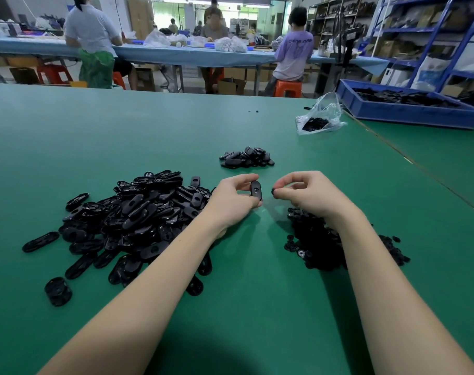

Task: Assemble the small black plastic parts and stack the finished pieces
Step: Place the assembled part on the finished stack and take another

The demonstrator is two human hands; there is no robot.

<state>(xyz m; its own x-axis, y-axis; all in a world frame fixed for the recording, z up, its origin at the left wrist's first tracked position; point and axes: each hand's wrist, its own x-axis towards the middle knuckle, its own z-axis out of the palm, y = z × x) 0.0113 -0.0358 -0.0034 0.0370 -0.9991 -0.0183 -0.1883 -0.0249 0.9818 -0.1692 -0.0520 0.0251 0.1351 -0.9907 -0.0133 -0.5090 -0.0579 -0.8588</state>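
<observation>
My left hand (231, 198) pinches a small black oval plate (256, 190) upright between thumb and fingers, above the green table (149, 131). A short gap to its right, my right hand (309, 192) pinches a tiny black round piece (274, 192) at its fingertips. A large heap of black oval plates (133, 220) lies to the left of my left forearm. A heap of small round black pieces (322, 244) sits under my right wrist. Beyond my hands lies a smaller pile of black pieces (246, 157).
A clear plastic bag with black parts (319, 120) lies at the far right of the table. A blue bin of black parts (403, 104) stands on the neighbouring table. Several people work at a long blue table (176, 54) in the background.
</observation>
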